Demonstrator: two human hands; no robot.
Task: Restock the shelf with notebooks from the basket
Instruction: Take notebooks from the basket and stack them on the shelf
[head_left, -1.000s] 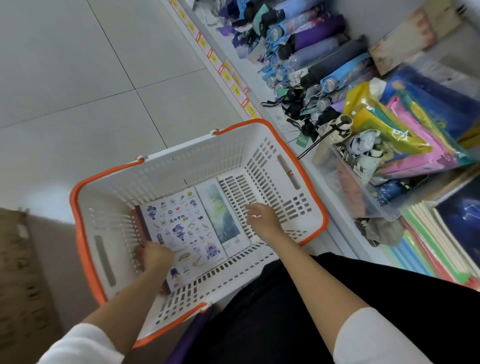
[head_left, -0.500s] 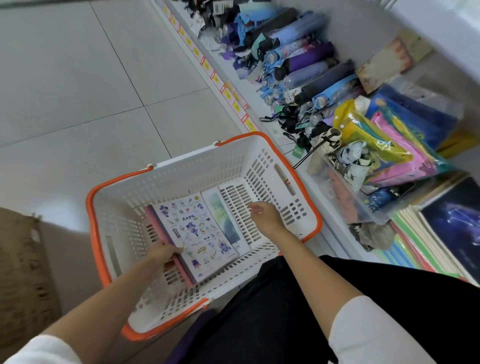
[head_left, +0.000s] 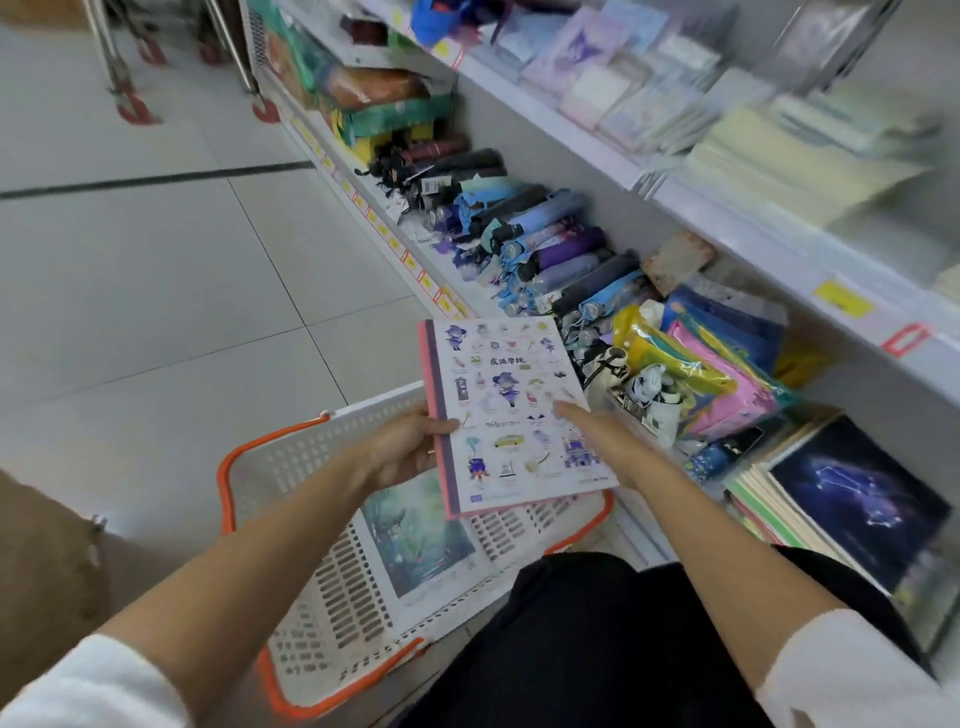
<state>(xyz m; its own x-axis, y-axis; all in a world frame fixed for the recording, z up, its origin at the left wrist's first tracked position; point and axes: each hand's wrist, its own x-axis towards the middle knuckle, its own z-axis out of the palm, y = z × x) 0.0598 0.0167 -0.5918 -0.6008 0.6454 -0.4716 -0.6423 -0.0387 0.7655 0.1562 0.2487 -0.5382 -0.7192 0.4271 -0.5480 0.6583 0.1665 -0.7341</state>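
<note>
My left grip (head_left: 401, 451) pinches the cartoon-print notebook (head_left: 511, 415) by its pink spine above the basket (head_left: 291, 462); my right grip (head_left: 608, 441) lies spread on the cover. Thin, light, likely floppy: I'd support both edges. The constellation-cover stack (head_left: 857, 493) sits low right beneath the upper shelf's lip (head_left: 737, 249).

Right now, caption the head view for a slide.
Left hand holds cartoon notebook above the basket; right hand touches its cover.

Left hand (head_left: 410, 448) grips illustrated notebook (head_left: 511, 415) at spine edge, above basket (head_left: 291, 462); right hand (head_left: 609, 441) straight-fingered on cover; green-cover notebook (head_left: 421, 530) in basket; umbrellas (head_left: 563, 249) along lower shelf (head_left: 400, 249).
</note>
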